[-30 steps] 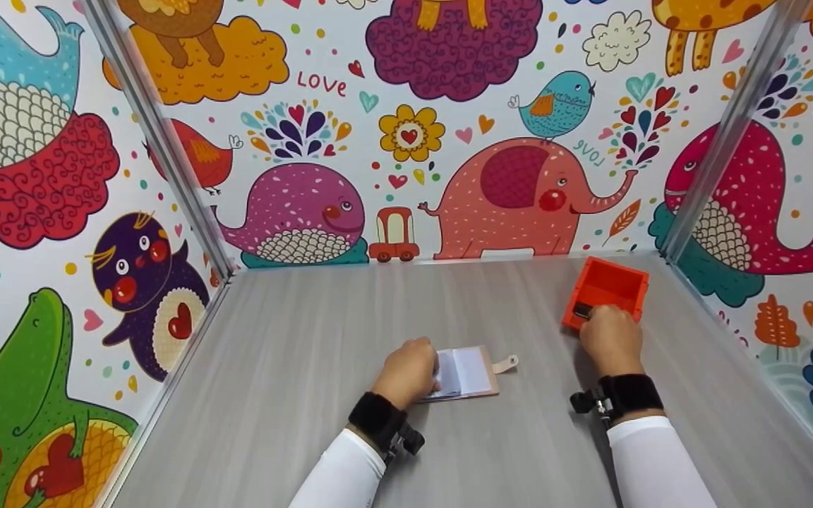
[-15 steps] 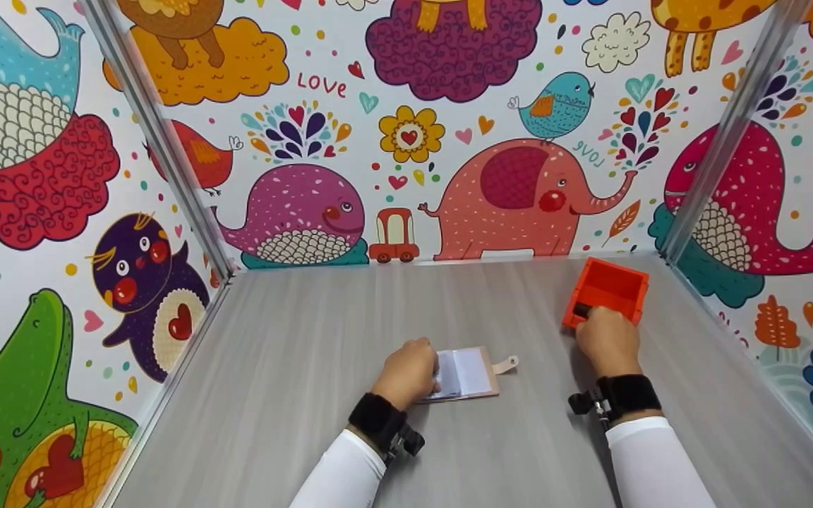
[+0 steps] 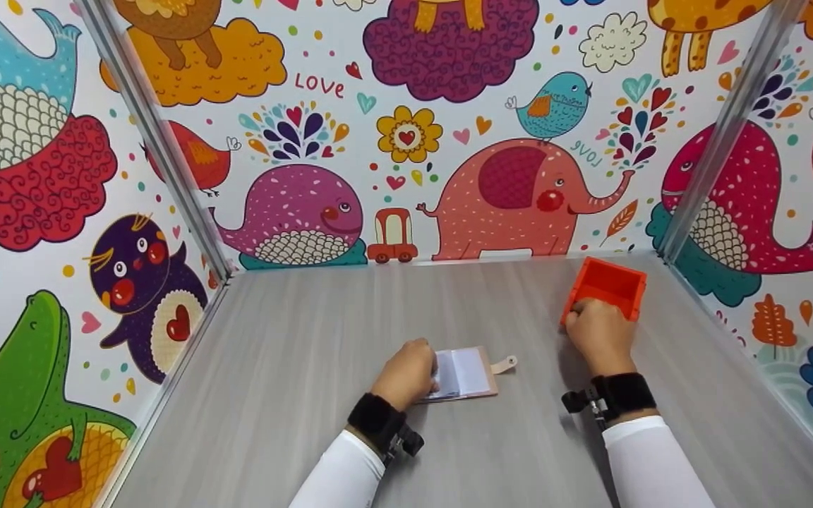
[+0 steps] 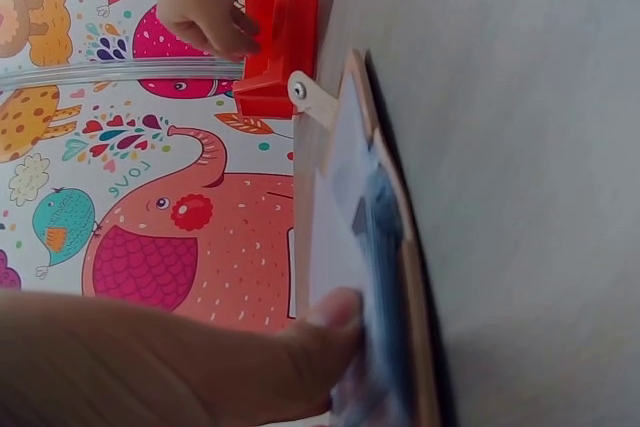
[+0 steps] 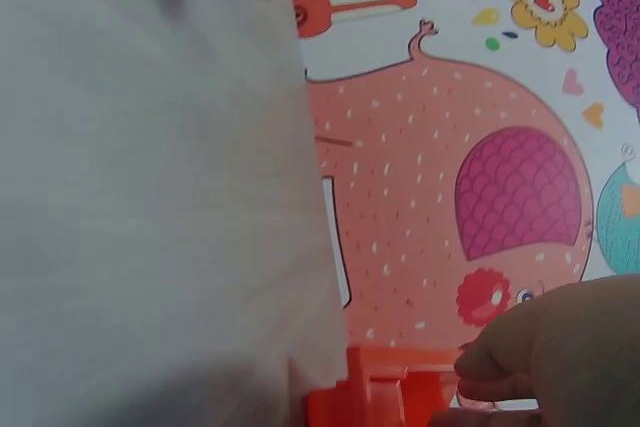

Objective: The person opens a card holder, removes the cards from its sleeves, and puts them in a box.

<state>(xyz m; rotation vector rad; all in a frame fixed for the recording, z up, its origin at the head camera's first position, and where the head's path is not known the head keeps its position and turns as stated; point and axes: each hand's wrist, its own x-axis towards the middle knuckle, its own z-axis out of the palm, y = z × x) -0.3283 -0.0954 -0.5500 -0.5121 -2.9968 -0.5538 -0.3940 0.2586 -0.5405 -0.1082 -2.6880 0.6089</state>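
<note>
A small card holder (image 3: 470,372) lies open on the table, with a tan cover, pale glossy sleeves and a snap strap (image 3: 504,365) sticking out to the right. My left hand (image 3: 406,374) grips its left side; in the left wrist view the thumb (image 4: 335,309) presses on the sleeves. An orange-red plastic bin (image 3: 607,275) stands at the back right. Over its near left edge is my right hand (image 3: 600,335), fingers bent, thumb close to the fingers at the rim in the right wrist view. I cannot tell whether anything is inside its grasp.
The grey wood-look table (image 3: 293,339) is walled at the back and both sides by printed animal panels (image 3: 300,212). Metal corner posts (image 3: 720,141) rise at the back left and back right. The bin stands close to the back right corner.
My right hand has shifted slightly left along the bin's near edge. The black object seen at its fingertips earlier no longer shows. The left hand and the card holder have stayed put.
</note>
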